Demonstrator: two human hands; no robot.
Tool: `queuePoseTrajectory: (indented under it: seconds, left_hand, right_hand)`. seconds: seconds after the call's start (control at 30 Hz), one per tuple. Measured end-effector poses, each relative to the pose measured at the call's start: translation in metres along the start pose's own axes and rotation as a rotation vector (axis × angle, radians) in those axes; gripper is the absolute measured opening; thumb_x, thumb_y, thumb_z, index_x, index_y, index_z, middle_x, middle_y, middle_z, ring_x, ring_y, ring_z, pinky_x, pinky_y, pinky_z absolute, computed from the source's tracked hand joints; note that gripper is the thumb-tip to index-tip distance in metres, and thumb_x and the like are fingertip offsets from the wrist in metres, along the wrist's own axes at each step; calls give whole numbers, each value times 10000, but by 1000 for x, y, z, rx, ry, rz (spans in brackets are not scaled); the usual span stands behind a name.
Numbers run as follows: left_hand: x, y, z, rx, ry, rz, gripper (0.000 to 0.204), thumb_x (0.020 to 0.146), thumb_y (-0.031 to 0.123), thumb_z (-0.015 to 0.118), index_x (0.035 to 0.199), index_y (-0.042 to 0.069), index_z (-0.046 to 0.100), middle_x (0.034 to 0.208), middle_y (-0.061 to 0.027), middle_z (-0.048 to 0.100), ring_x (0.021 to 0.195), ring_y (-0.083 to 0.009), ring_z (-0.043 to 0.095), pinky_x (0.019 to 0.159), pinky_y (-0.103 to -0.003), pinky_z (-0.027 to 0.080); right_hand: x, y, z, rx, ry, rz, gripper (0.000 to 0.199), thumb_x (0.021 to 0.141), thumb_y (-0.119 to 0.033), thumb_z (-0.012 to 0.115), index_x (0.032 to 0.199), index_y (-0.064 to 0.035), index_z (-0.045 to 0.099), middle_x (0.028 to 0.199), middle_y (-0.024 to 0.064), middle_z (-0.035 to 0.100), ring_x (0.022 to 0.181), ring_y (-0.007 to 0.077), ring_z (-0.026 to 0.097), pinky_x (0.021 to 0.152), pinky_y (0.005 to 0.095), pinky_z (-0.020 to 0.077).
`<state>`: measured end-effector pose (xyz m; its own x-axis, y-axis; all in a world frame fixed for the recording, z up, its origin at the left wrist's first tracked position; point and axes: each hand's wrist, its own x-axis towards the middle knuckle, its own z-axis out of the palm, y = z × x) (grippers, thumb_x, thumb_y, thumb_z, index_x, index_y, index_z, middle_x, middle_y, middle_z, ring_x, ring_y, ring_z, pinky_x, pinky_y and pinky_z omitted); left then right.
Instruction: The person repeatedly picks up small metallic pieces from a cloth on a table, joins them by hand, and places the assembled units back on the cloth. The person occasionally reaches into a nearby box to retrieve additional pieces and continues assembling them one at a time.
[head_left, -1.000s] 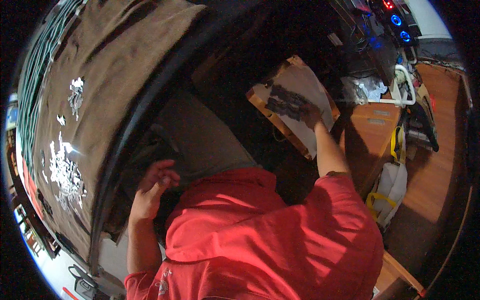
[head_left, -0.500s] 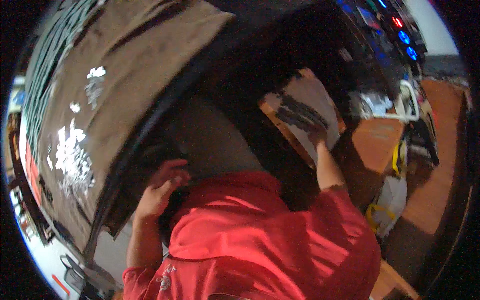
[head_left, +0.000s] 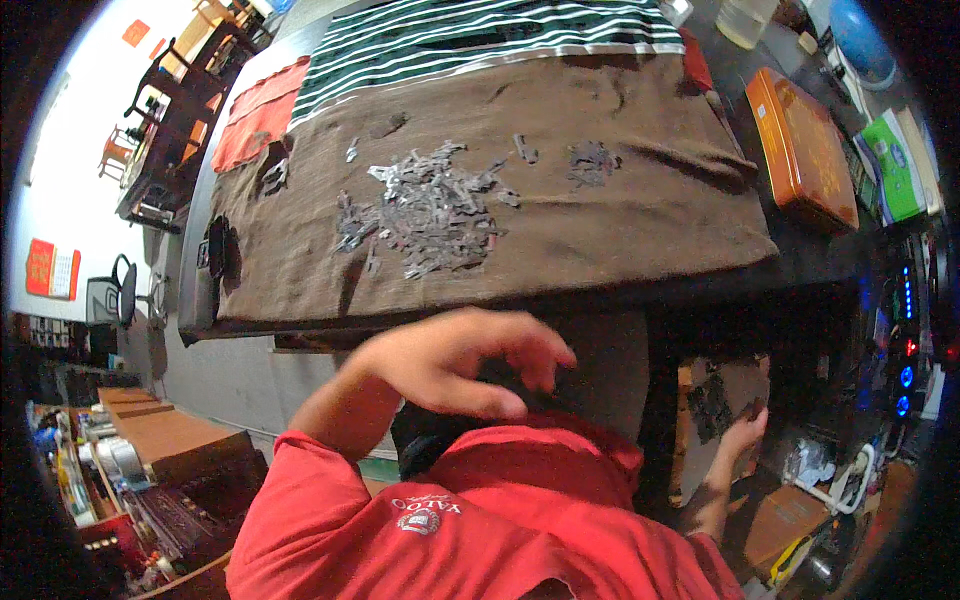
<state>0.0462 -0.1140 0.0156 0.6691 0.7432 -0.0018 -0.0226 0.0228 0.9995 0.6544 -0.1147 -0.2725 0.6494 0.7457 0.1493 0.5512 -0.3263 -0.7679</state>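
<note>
My left hand (head_left: 465,360) is raised in front of the table's near edge, thumb and fingers apart, with nothing in it. My right hand (head_left: 742,436) is low at the right, by the right side of an open cardboard box (head_left: 688,470) below table level. Dark, narrow pieces (head_left: 711,405) lie in the box, just left of that hand. Its fingertips are small and dim, so whether they grip anything is unclear. On the brown cloth (head_left: 620,240) is a loose heap of small grey metallic strips (head_left: 435,215), with a smaller cluster (head_left: 594,164) to its right.
An orange tin box (head_left: 800,150) stands on the table's right side, near a green-covered booklet (head_left: 892,165). A striped cloth (head_left: 480,60) covers the far part. A lit computer case (head_left: 905,340) stands at the right. Shelves with brown boxes (head_left: 200,450) are at the left.
My view has swung up and left, bringing the whole tabletop into sight. My left hand has risen to the table's near edge. My right hand has shifted from over the dark pieces toward the box's right side.
</note>
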Motion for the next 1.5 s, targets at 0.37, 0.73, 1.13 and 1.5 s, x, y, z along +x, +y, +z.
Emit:
queuePoseTrajectory:
  seconds: [0.37,0.73,1.13,1.5]
  left_hand:
    - [-122,14,-64,1136,988,-196,714,688,257,854,1305,85,539,1328,-157,539,1233,-316,519,1010,-419,433]
    - [-109,-6,-96,1370,560,-210,826,776,486,747,1430,94,428,1535,-204,323,1440,-370,288,1157,-513,244]
    - [-65,-24,-182,1487,544,-212,637,926,460,586,1435,109,434,1528,-182,363,1433,-345,319,1149,-520,256]
    - [-41,6,-229,1392,642,-52,476,885,302,700,1276,60,575,1392,-175,516,1284,-360,497,1073,-447,405]
  right_hand:
    - [-114,-432,78,316,-601,-1291,297,788,-131,726,1065,-39,671,1059,130,653,1001,322,615,898,414,495]
    - [-212,-554,174,298,-1058,-2046,305,765,-178,718,1052,-89,667,1191,97,628,1201,316,549,1035,463,426]
    - [-155,-570,236,216,-925,-1879,229,809,-111,692,1028,-47,669,1176,139,645,1136,333,587,1009,434,449]
    - [-113,-569,240,102,-731,-1699,181,829,-99,681,1001,-45,681,1167,144,646,1086,343,605,955,436,473]
